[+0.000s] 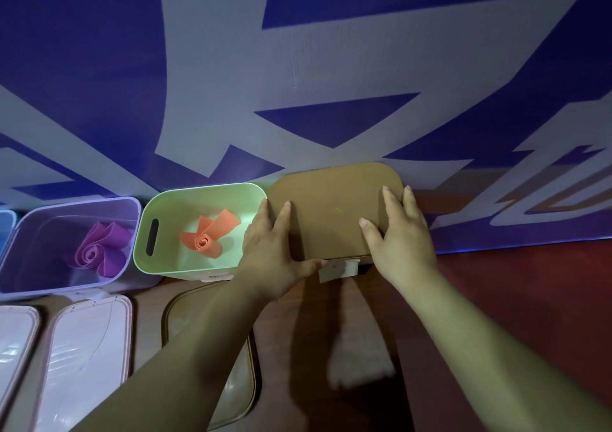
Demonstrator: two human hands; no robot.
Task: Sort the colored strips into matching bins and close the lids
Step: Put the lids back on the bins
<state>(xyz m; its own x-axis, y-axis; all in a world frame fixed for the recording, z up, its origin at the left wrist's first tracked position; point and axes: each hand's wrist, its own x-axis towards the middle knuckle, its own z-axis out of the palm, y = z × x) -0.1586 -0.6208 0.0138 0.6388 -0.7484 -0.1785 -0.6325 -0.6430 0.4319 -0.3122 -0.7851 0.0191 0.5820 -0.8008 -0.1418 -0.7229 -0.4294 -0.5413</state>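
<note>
Hands flat on brown lid, palms down

Three open bins stand left of the lidded bin.

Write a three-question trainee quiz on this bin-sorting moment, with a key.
1. True or false: both hands press flat on the brown lid.
2. What colour is the strip lying in the green bin?
3. Which holds the purple strip? A) the green bin B) the lilac bin C) the table

Key: 1 true, left hand and right hand both flat on it. 2 orange. 3 B.
</note>
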